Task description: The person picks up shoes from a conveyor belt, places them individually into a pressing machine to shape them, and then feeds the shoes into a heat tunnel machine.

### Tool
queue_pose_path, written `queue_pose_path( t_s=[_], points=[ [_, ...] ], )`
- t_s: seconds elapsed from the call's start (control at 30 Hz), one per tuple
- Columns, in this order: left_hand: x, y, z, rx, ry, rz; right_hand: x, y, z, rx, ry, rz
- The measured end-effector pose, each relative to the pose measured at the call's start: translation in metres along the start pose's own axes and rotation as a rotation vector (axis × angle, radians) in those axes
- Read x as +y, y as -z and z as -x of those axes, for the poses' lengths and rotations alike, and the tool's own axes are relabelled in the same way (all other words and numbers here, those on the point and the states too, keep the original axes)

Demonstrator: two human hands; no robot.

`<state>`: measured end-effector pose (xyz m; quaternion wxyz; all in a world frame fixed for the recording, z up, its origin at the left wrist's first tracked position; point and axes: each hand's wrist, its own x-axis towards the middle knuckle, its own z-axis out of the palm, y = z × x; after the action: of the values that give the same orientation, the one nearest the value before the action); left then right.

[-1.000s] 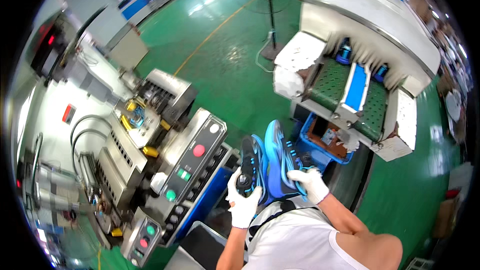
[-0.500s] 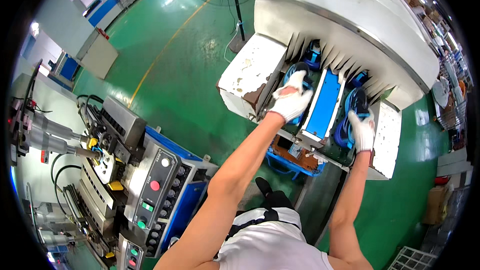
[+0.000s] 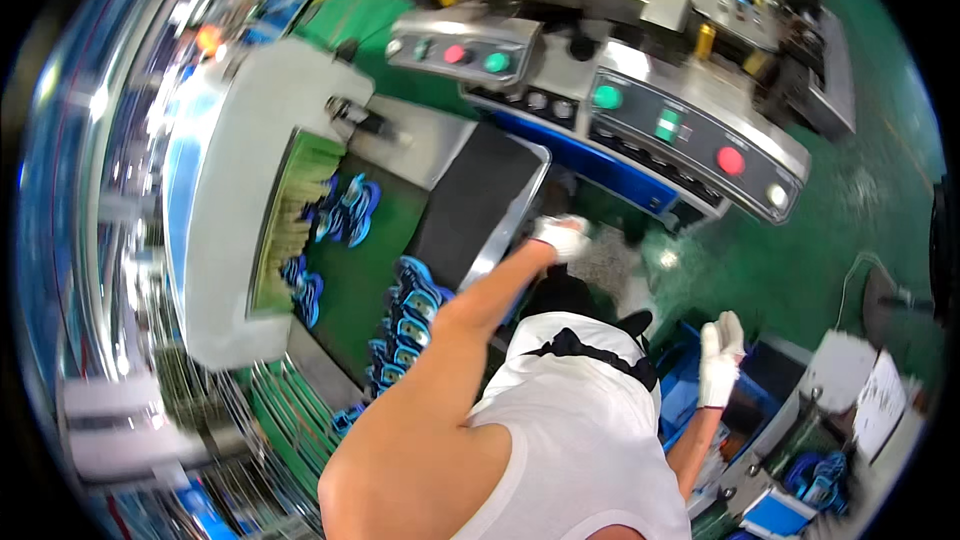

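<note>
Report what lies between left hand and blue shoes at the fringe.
Head view: from the left hand to the blue shoes, a metal-edged black surface, then green surface.

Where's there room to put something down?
The black top looks bare, between the green surface and the silver rim. Green floor shows between the long control panel and the right hand. It's crowded beside the left forearm, where blue shoes bunch in a row.
</note>
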<state>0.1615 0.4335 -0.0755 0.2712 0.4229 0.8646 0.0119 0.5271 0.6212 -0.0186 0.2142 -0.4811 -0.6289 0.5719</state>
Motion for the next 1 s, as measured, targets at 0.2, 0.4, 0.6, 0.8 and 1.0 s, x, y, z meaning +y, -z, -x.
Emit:
queue_pose_path(
  t_s=[0.2, 0.4, 0.6, 0.8, 1.0],
  points=[
    [-0.288, 0.057, 0.189, 0.473, 0.761, 0.120, -0.059, -0.111, -0.031, -0.479, 0.084, 0.438],
    [-0.292, -0.050, 0.180, 0.411, 0.609, 0.030, -0.088, -0.240, -0.072, -0.673, 0.229, 0.660],
    [-0.183, -0.099, 0.179, 0.347, 0.619, 0.372, -0.098, -0.311, -0.051, -0.754, 0.174, 0.771],
    [-0.374, 0.005, 0.221, 0.744, 0.652, 0.565, -0.121, -0.327, -0.039, -0.801, -0.077, 0.920],
    [-0.556, 0.065, 0.288, 0.741, 1.163, 0.246, -0.135, -0.330, -0.037, -0.681, -0.053, 0.922]
  ],
)
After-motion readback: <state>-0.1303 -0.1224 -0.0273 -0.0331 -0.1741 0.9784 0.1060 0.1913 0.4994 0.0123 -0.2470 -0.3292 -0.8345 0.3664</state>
